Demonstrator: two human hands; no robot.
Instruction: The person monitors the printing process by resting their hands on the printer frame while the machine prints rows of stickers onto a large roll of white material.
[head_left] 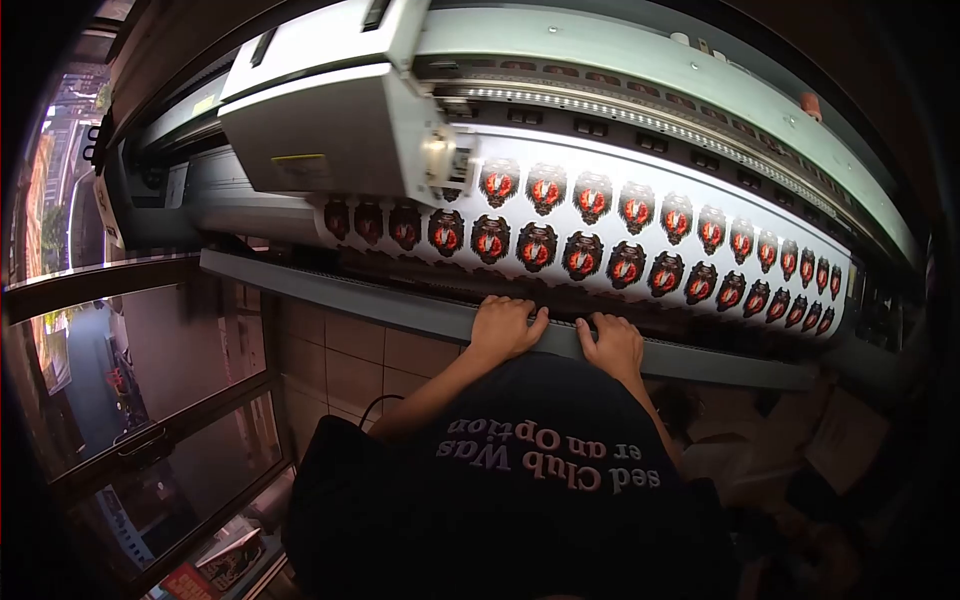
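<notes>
My left hand (pixel 506 327) rests on the long grey front rail (pixel 400 312) of a wide-format printer, its fingers bent over the far edge. A short way to the right, my right hand (pixel 614 345) lies on the same rail with fingers curled over it and the thumb pointing toward the other hand. Just beyond both hands, a white printed sheet (pixel 640 270) drapes over the printer's curved front. Rows of matching dark emblems with red centres cover it. The boxy print carriage (pixel 320 135) stands over the sheet's left part; its right end looks blurred.
A pale green cover (pixel 620 65) runs across the back of the printer. Glass door panels (pixel 150 370) in dark frames stand at the left. Tiled floor (pixel 350 360) shows below the rail. Books or magazines (pixel 230 560) lie at the lower left.
</notes>
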